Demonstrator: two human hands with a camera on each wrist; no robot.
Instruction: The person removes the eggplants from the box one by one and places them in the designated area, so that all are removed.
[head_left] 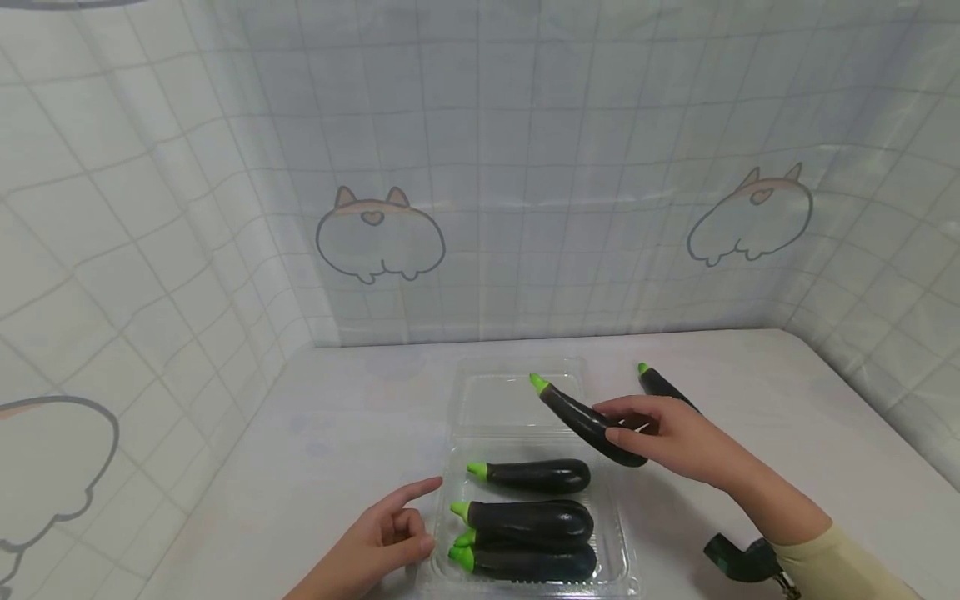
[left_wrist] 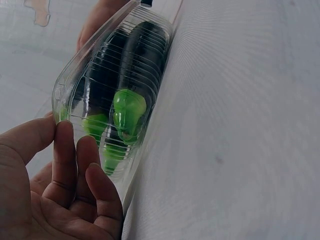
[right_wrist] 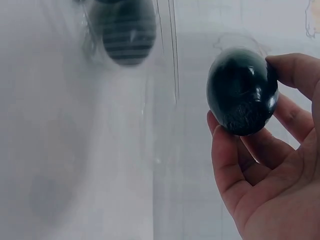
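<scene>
Holding one slanted eggplant above the clear plastic clamshell in the curled right hand, with the left hand loosely half-open at the clamshell's left side, could drop it by pinching too lightly, or disturb the packed eggplants by lowering crookedly.

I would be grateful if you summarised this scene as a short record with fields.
Right hand: holds one eggplant, raised, stem end to the upper left in the head view
Left hand: at the container's left edge, index finger extended
Container: clear plastic, open
Lid: transparent, folded back behind the container
Contents: at least four eggplants, stems to the left in the head view
Loose item: another eggplant beyond the right hand
Surface: white tabletop
</scene>
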